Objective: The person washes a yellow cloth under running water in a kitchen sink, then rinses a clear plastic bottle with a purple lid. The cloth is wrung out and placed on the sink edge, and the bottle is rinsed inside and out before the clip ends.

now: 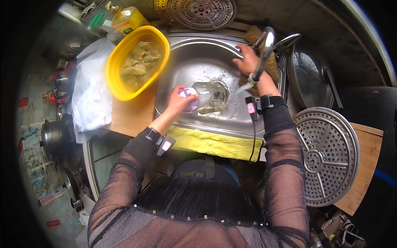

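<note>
My left hand point(179, 100) grips the purple-and-white lid of a clear bottle point(212, 97), which lies tilted in the stainless steel sink point(186, 59) with its base towards the drain. Behind the running faucet point(265, 59), at the sink's right side, is my right hand point(248, 60); its fingers are apart near the rim and nothing shows in them. Water streams from the spout into the basin, just right of the bottle. A brown fibrous scrubber point(272, 62) lies partly hidden by the faucet and my right wrist.
A yellow plastic basin point(113, 77) holding dried leaves stands left of the sink, near a pump bottle point(128, 18) and a white plastic bag point(93, 93). Perforated steamer plates point(328, 155) rest at the right, by a large lid point(305, 74). A yellow cloth point(214, 142) hangs along the front edge.
</note>
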Motion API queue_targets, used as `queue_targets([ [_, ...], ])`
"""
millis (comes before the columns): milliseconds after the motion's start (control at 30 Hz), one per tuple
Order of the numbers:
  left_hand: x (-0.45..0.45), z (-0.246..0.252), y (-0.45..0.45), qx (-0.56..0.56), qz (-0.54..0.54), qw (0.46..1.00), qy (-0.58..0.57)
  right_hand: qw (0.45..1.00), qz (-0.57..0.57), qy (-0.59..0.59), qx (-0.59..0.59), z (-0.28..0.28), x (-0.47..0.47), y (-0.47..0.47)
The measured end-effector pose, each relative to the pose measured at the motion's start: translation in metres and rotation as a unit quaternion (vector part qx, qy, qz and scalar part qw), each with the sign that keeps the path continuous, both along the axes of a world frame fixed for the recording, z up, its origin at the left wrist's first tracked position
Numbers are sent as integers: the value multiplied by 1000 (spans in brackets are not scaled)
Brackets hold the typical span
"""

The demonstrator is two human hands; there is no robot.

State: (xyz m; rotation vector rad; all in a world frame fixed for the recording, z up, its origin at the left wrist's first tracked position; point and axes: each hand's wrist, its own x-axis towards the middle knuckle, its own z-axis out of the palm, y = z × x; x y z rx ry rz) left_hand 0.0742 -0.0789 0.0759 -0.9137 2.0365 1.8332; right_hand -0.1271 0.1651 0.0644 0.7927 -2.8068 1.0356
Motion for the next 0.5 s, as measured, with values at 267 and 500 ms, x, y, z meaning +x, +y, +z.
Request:
queue_targets([
  [267, 9, -6, -12, -60, -32, 996, 58, 891, -94, -273, -352, 8, 56, 57],
  [500, 32, 27, -10, -32, -109, 986, 124, 612, -180, -681, -360, -29, 159, 29],
])
